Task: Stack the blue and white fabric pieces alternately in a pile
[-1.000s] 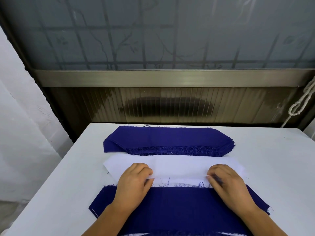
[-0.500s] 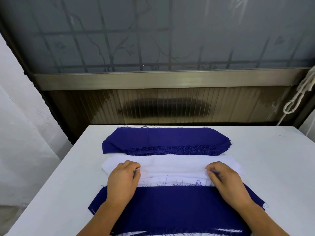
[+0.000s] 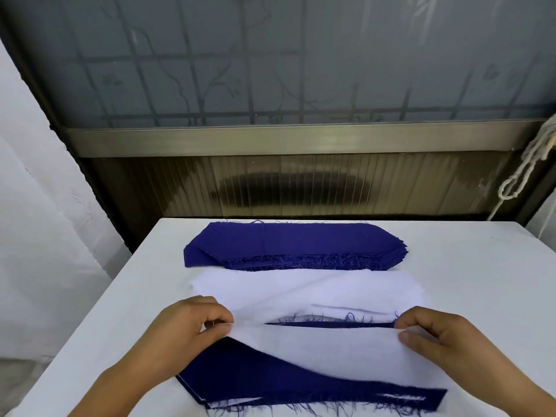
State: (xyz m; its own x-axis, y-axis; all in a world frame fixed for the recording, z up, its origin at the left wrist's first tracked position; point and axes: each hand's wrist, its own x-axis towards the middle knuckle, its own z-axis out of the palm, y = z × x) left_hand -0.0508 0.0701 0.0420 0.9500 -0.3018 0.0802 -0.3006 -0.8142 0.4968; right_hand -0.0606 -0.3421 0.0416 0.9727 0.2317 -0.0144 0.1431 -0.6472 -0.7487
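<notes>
A stack of blue fabric pieces (image 3: 288, 245) lies at the far side of the white table (image 3: 469, 281). In front of it rests a stack of white pieces (image 3: 301, 288). Nearest to me is the mixed pile, its top blue piece (image 3: 270, 383) showing with frayed edges. A single white piece (image 3: 325, 347) hangs over that pile, held at both ends. My left hand (image 3: 186, 329) pinches its left end and my right hand (image 3: 436, 335) pinches its right end. The white piece covers the far half of the blue piece.
The table's far edge meets a dark ribbed panel (image 3: 301, 185) under a frosted window. A white rope (image 3: 523, 167) hangs at the right. A white wall stands to the left, past the table's left edge.
Both hands have taken hold of the top white piece from the white stack and drawn it toward me over the near blue pile.
</notes>
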